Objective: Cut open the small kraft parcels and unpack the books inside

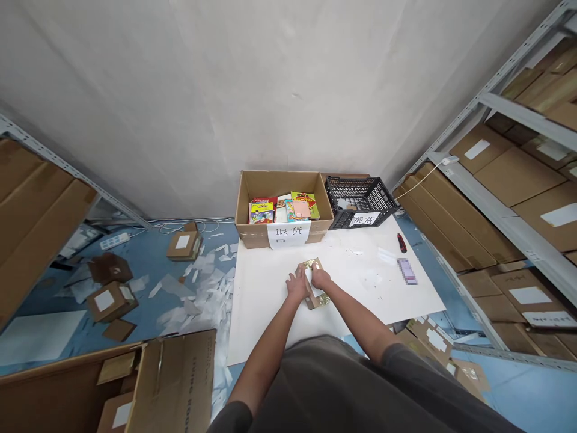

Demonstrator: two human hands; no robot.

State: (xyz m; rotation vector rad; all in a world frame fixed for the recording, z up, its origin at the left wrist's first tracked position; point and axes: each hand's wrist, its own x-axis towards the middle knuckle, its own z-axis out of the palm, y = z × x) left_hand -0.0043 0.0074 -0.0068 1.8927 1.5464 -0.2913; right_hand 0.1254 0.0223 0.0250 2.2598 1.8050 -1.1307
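A small brown cardboard parcel [319,299] with shiny tape and a white label lies on the white table in front of me. My left hand [296,284] grips its left side, fingers bent over the edge. On top of the parcel, near the label, my right hand [320,278] is closed; whatever its fingers pinch is hidden. A red and black box cutter [401,242] rests at the table's right side. Closer to me than the cutter is a blurred, pale purple flat item [407,271].
An open cardboard box [252,235] of colourful books and a black plastic crate [386,211] stand at the table's back. Paper scraps [205,300] and cartons litter the floor to the left. A shelf of cartons [500,198] flanks the right; a large open carton [180,379] is front left.
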